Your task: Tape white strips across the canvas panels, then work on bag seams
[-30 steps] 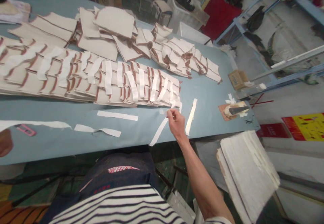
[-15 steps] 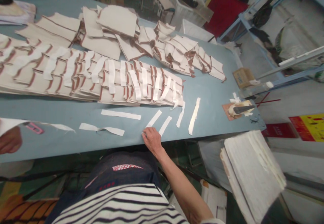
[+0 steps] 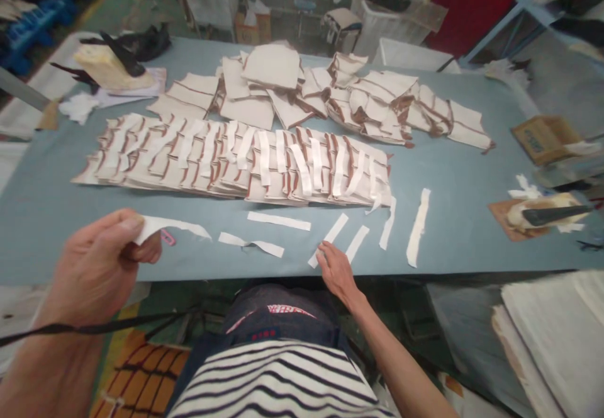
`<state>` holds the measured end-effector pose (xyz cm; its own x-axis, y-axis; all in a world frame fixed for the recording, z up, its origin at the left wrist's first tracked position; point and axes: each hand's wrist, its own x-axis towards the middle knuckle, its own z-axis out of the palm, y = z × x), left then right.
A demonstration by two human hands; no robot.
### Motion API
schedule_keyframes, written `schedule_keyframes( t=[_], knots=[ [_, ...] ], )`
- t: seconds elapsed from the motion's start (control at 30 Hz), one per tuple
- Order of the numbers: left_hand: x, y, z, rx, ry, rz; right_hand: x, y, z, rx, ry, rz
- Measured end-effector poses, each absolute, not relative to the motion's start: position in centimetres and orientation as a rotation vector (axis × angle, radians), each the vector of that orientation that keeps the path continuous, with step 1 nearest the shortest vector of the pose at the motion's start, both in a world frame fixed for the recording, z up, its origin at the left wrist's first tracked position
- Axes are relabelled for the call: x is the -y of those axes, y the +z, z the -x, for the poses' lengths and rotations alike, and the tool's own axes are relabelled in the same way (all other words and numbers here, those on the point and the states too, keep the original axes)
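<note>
My left hand [image 3: 106, 251] is closed, thumb against fingers, on one end of a white strip [image 3: 177, 224]. The strip's free end points right above the blue table. Just beyond the fingers lies a small pink object [image 3: 167, 237], partly hidden. At the table's front edge, the curled fingers of my right hand [image 3: 337, 272] pinch or press the lower part of another white strip [image 3: 336, 229]. Close to it lie a short strip [image 3: 357, 245], a flat strip [image 3: 278, 220] and a twisted strip [image 3: 252, 243].
An overlapping row of cream fabric pieces [image 3: 189, 175] with brown edges and white strips spans the table [image 3: 453, 216]. Behind lies a loose heap of similar pieces [image 3: 271, 68]. A dark-handled brush [image 3: 542, 213] rests at right, near a cardboard box [image 3: 542, 138].
The view has swung left, bringing my left hand and its strip fully into sight. My right hand's fingers now overlap the lower part of a strip.
</note>
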<state>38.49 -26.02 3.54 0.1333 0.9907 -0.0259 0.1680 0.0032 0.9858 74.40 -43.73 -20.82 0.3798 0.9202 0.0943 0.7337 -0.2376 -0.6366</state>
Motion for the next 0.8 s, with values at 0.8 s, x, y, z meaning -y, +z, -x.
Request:
schedule_keyframes(
  t=[0.8],
  knots=[
    [33.6,-3.4,-38.2,-0.937,0.536,-1.286,33.3,-3.7,-56.3,0.06,1.516,1.217]
  ],
)
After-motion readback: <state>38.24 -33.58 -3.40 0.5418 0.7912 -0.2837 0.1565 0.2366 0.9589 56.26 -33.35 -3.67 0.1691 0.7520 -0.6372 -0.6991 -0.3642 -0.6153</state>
